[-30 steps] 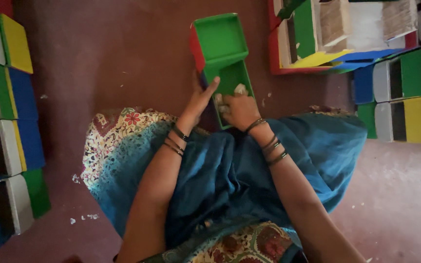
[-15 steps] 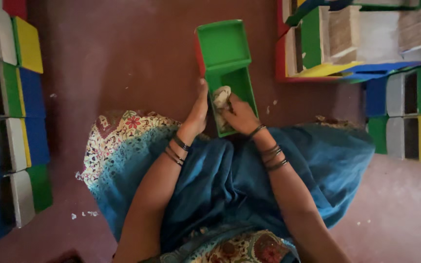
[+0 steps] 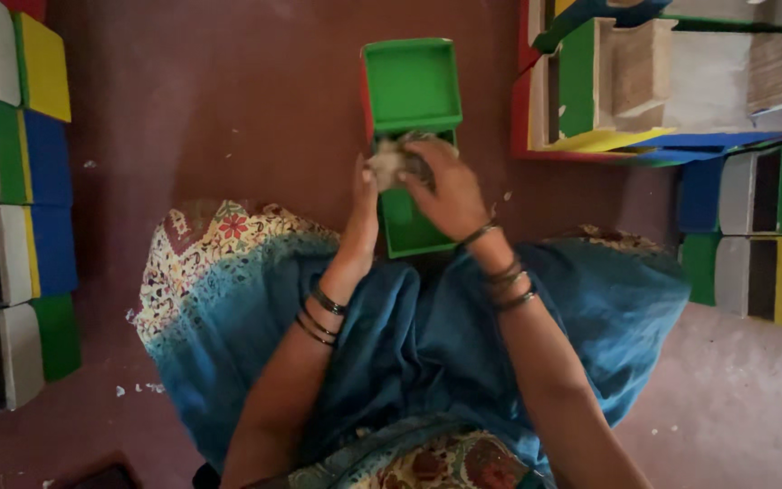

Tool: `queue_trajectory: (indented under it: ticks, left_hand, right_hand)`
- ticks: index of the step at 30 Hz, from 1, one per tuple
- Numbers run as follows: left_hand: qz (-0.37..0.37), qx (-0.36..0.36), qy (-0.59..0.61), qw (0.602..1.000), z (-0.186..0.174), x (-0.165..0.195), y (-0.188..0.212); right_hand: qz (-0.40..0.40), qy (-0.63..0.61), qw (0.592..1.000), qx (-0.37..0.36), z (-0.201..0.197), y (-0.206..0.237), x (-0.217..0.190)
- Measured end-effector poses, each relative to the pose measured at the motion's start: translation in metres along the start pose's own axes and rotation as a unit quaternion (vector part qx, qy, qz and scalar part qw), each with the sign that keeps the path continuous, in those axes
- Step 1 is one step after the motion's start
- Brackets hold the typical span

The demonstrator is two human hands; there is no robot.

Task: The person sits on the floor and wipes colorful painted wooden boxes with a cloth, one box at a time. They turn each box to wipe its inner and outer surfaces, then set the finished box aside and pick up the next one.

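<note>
A long green-painted two-compartment box (image 3: 411, 91) ran straight away from the seated person, right hand (image 3: 445, 190) gripping a greyish wad (image 3: 389, 163) over its near compartment, left hand (image 3: 363, 210) steadying the box's side.

- The two-compartment box (image 3: 411, 86) lies on the floor (image 3: 228, 118), just beyond the person's lap.
- Both hands, left (image 3: 363, 213) and right (image 3: 445, 190), meet over its near compartment, holding a wad (image 3: 389, 161).
- Stacked boxes (image 3: 20, 208) stand left; more boxes (image 3: 762, 226) right, behind.

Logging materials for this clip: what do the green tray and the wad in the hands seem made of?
Green tray: probably painted wood, judging by thick square walls and a flat matte coat. Pale wad: looks like crumpled cloth or paper, soft and wrinkled, pressed between left hand and right hand; too blurred to settle.
</note>
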State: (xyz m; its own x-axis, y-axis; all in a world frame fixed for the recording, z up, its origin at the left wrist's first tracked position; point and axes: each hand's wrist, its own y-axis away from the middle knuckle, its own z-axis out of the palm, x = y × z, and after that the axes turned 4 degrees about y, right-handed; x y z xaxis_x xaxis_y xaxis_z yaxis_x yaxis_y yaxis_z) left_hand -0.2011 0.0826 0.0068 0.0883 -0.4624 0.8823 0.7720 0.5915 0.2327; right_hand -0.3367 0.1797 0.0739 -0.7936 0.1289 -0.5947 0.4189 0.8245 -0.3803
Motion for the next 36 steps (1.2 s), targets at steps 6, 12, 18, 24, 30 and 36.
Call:
queue_trajectory:
  ticks: [6, 12, 18, 24, 30, 36]
  left_hand:
    - [0.011, 0.033, -0.036, 0.999, -0.001, -0.012, -0.012]
    - [0.156, -0.015, -0.083, 0.984, 0.0, -0.002, -0.009]
    - [0.139, 0.007, -0.128, 0.982, -0.012, -0.005, -0.008]
    - [0.078, 0.038, -0.115, 0.99, -0.015, -0.017, -0.01]
    - [0.047, 0.047, -0.081, 0.995, -0.013, -0.017, -0.013]
    - [0.041, 0.056, -0.071, 0.995, -0.003, -0.012, -0.011]
  right_hand:
    - [0.046, 0.207, 0.973, -0.091, 0.059, 0.01, 0.008]
    - [0.044, 0.298, 0.95, -0.082, 0.063, 0.008, 0.011]
    - [0.024, 0.266, 0.963, -0.031, 0.023, 0.003, -0.011]
    - [0.047, 0.265, 0.962, 0.041, -0.049, 0.009, -0.019]
    - [0.156, 0.06, 0.986, 0.027, -0.02, 0.047, 0.006]
    - [0.277, 0.061, 0.957, -0.064, -0.001, 0.098, 0.041]
